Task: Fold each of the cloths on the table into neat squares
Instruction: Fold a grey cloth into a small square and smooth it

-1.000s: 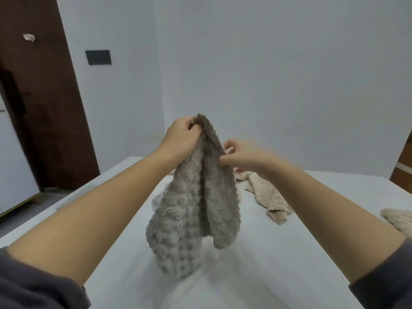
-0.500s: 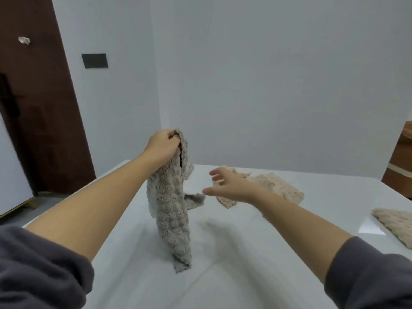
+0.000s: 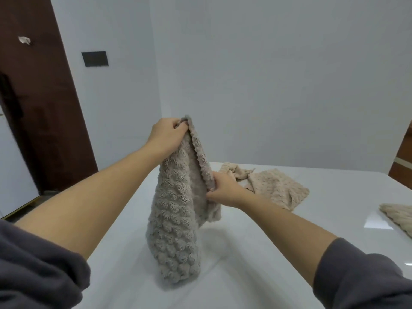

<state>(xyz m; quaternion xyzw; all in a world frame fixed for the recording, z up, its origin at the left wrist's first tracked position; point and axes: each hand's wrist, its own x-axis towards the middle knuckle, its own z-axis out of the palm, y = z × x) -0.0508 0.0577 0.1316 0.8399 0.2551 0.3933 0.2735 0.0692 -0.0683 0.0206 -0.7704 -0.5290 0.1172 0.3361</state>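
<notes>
The left hand [image 3: 168, 134] is gripping the top of a fuzzy grey cloth [image 3: 176, 221] with its fingers curled tight, holding it up over the white table [image 3: 267, 259]. The cloth's lower end is hanging down to the tabletop (whether it touches is unclear). The right hand [image 3: 223, 189] is pinching the cloth's right edge lower down. A crumpled beige cloth [image 3: 276, 188] is lying on the table just behind that hand, and a second beige cloth [image 3: 399, 216] is showing at the right edge. Pale walls and a dark brown door [image 3: 33, 108] are standing behind.

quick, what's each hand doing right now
Left hand: closed, gripping the top corner of the grey cloth.
Right hand: closed, pinching that cloth's edge lower down.
</notes>
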